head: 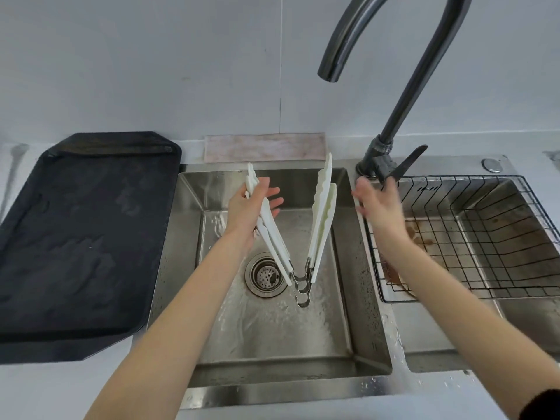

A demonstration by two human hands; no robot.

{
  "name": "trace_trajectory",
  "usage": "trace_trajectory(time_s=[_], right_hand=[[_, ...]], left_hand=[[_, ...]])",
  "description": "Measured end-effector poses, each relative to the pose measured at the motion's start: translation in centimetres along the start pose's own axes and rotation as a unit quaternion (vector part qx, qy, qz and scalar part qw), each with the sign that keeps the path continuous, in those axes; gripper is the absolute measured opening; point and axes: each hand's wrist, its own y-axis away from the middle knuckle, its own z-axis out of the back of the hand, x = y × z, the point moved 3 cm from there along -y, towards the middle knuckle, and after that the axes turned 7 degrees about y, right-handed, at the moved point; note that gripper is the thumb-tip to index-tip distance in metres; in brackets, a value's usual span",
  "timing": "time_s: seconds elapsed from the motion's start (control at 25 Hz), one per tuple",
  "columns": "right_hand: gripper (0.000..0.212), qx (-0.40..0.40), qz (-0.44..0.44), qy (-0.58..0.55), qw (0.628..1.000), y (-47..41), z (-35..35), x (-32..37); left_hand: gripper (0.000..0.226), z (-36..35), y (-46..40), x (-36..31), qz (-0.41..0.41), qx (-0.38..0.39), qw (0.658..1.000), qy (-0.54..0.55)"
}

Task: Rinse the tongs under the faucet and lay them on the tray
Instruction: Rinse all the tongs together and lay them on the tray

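Several white tongs [321,225] stand spread open in a V over the left sink basin [272,334], hinges down near the drain [266,275]. My left hand [251,207] grips their left arms, fingers partly spread. My right hand [378,204] hovers blurred just below the faucet lever [407,163], holding nothing. The dark faucet spout [328,72] hangs above the basin with no water stream visible. A black tray [75,237] lies on the counter to the left, wet on its surface.
A wire rack [472,237] sits in the right basin with brown stains beneath it. A folded cloth [265,147] lies behind the sink against the wall. Water film covers the left basin floor.
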Motion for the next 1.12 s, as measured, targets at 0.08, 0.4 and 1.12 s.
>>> trace_trajectory(time_s=[0.08, 0.4, 1.12], right_hand=[[0.093, 0.122, -0.025, 0.037, 0.992, 2.9, -2.6, -1.4], [0.016, 0.13, -0.051, -0.096, 0.986, 5.1, -6.4, -2.9], [0.011, 0.243, -0.229, -0.017, 0.943, 4.5, -8.1, -8.4]], left_hand=[[0.015, 0.2, 0.3, 0.1, 0.011, 0.002, 1.0, 0.019], [0.01, 0.9, 1.5, 0.0, -0.003, 0.045, 0.996, 0.08], [0.011, 5.6, 3.6, 9.0, 0.178, 0.07, 0.98, -0.057]])
